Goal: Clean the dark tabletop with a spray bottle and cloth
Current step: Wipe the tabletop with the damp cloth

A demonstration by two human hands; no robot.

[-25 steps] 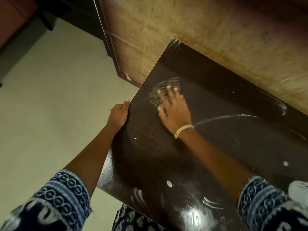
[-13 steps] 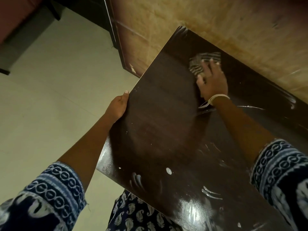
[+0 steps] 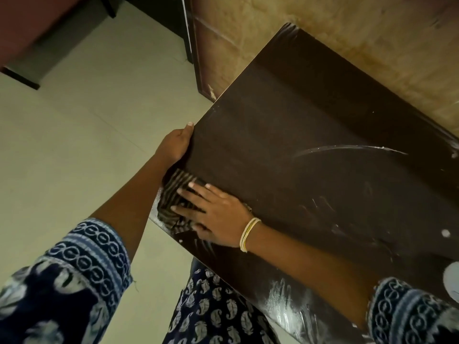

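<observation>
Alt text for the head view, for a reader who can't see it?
The right hand presses a striped cloth flat on the dark tabletop near its left edge, which the left hand grips. White streaks mark the tabletop's nearer part.

The left hand (image 3: 175,146) reaches forward on a nearly straight arm, its fingers curled over the edge of the tabletop (image 3: 310,135) and its thumb lying along the rim. The right hand (image 3: 218,217) lies palm down with straight, spread fingers pressing on the cloth (image 3: 173,192) near the left forearm. The right forearm runs in from the lower right, a pale band (image 3: 248,233) around its wrist. Patterned blue sleeves (image 3: 82,271) cover both upper arms.
</observation>
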